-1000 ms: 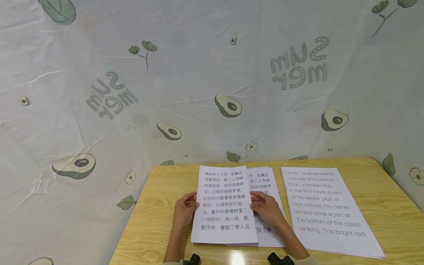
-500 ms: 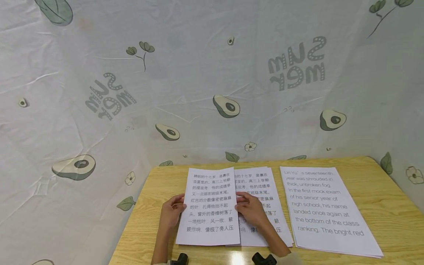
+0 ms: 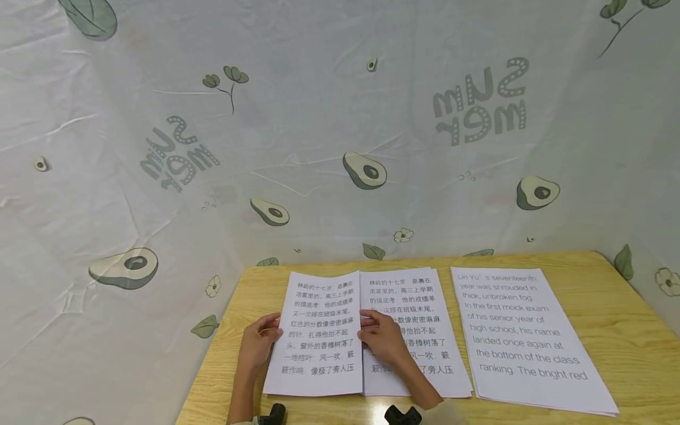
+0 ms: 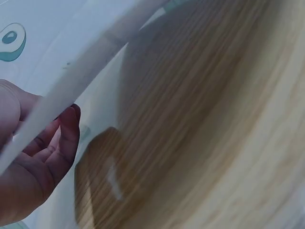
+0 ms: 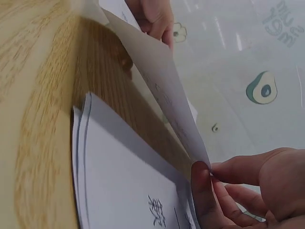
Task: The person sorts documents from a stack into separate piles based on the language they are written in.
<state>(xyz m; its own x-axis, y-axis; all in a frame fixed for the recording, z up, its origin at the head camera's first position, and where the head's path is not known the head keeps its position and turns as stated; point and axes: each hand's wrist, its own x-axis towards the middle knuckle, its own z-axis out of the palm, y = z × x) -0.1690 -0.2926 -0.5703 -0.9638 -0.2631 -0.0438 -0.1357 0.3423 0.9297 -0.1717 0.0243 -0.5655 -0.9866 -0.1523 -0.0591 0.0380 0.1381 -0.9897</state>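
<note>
A sheet of paper (image 3: 319, 336) printed with Chinese characters is held up off the table, slightly bowed. My left hand (image 3: 259, 341) pinches its left edge, thumb on the printed face. At its opposite edge, my right hand (image 3: 383, 337) pinches it between thumb and fingers, as the right wrist view also shows. Beneath my right hand and forearm lies a stack of like-printed sheets (image 3: 432, 354), partly covered by them. In the left wrist view the held sheet (image 4: 81, 71) appears edge-on between thumb and fingers, with a gap above the wood.
A second paper stack (image 3: 526, 336) with English text lies to the right, close beside the Chinese one. Wood-grain table (image 3: 611, 307) runs under everything. Behind it hangs a pale cloth (image 3: 297, 147) printed with avocados and leaves.
Both hands have moved left together with the held sheet, away from over the Chinese stack, whose top page now shows more. The English stack has stayed in place.
</note>
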